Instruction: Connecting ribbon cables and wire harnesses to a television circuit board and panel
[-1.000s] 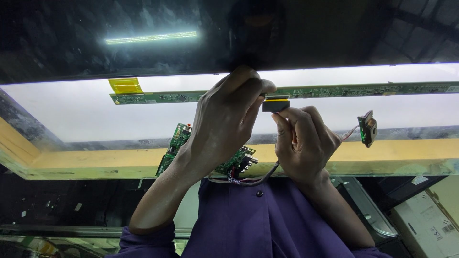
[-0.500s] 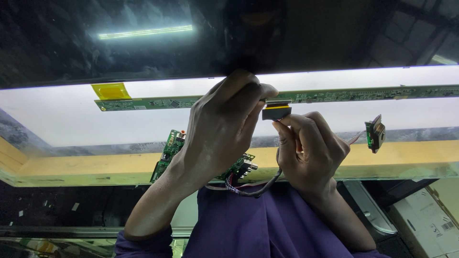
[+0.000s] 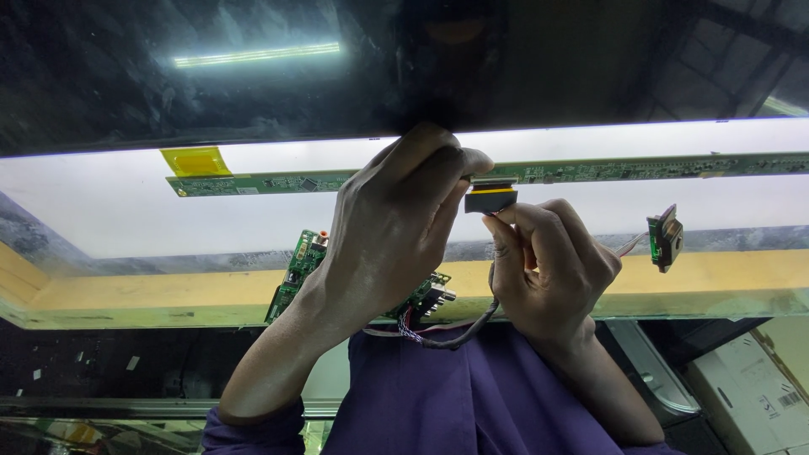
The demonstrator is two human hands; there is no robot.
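Both hands meet at the long strip board (image 3: 590,171) that runs across the white panel (image 3: 126,211). The right hand (image 3: 548,270) pinches a black plug (image 3: 491,200) with a yellow stripe between thumb and forefinger, its other fingers curled shut. The left hand (image 3: 396,227) arches over from the other side, fingertips closed on the strip's edge just beside the plug; whether they grip the plug too I cannot tell. The plug sits right at the strip's near edge, touching or nearly touching it, so the step in hand looks like mating plug to strip. A further move would call for the plug held square to its socket and pressed evenly, without bending the thin strip. Count: two hands, one plug, one strip board, one yellow tab (image 3: 195,160) at the strip's left end, one wire bundle (image 3: 447,339) looping below the wrists. There are two more green boards – a main board (image 3: 295,271) half hidden under the left hand and a small board (image 3: 664,238) dangling on wires – and one carton (image 3: 750,396) at lower right.
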